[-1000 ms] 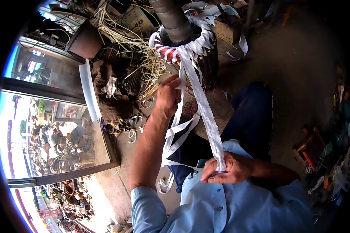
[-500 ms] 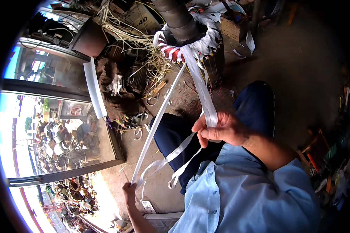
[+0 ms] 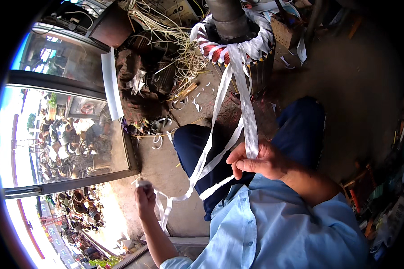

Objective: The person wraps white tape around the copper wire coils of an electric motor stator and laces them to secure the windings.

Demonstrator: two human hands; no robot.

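Observation:
A ring of coil windings (image 3: pixel 215 51), wrapped in white tape with red patches showing, tops a dark motor stator around a thick dark upright cylinder (image 3: pixel 230 22). White cotton tape (image 3: pixel 243 89) runs down from its near rim to my right hand (image 3: pixel 262 159), which pinches it between thumb and fingers above my lap. A loose strip (image 3: pixel 211 130) sags from the ring toward the left. Out at the left, my left hand (image 3: pixel 144 197) is closed in a fist with tape trailing beside it; the fingers hide how the strip is gripped.
My knees (image 3: pixel 298 130) flank the floor before the stator. A glazed metal-framed door (image 3: pixel 72 181) stands at left, with piled parts behind the glass. Tangled pale wire (image 3: pixel 184 45), a brown cloth heap (image 3: pixel 137 94) and a perforated box (image 3: pixel 285 33) lie around the stator.
My left hand has risen slightly and shifted left, and the strip from the ring, straight and taut before, now hangs slack. The right hand keeps its pinch. The whole view has shifted somewhat.

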